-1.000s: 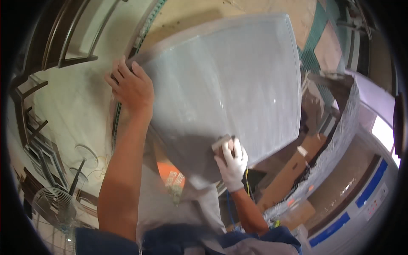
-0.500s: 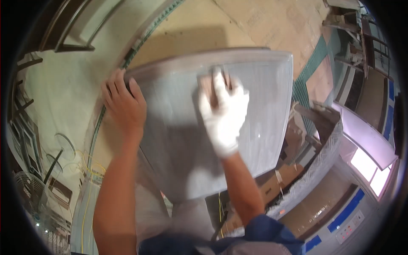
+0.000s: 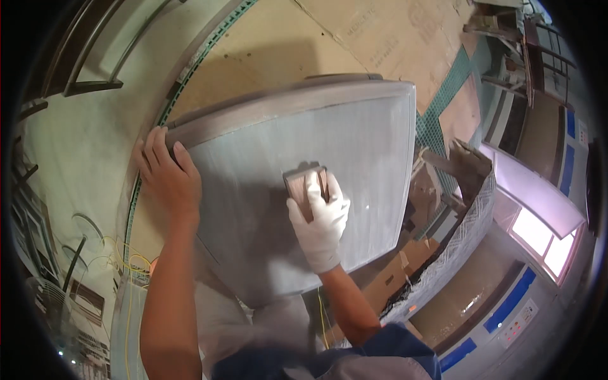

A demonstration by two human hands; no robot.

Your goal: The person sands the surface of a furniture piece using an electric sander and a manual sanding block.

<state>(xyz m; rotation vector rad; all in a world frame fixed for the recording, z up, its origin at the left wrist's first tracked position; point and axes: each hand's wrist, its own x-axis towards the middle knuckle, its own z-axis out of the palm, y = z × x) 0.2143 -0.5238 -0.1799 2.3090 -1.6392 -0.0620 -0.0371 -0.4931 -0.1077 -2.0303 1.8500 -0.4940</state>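
Sanding block (image 3: 304, 183): mostly covered by gloved right hand (image 3: 318, 221). Grey panel (image 3: 297, 190): lower edge hidden behind forearms. Left hand (image 3: 168, 177) fingers: tips hidden over panel's edge.

A large grey panel (image 3: 266, 190) with rounded corners and a thick rim stands tilted, its dusty face streaked with fine lines. A small brown sanding block (image 3: 303, 185) lies flat against its middle.

Green mesh strip (image 3: 443, 107), cardboard pieces (image 3: 405, 269), yellow cable (image 3: 130, 263), bright window (image 3: 541, 240)
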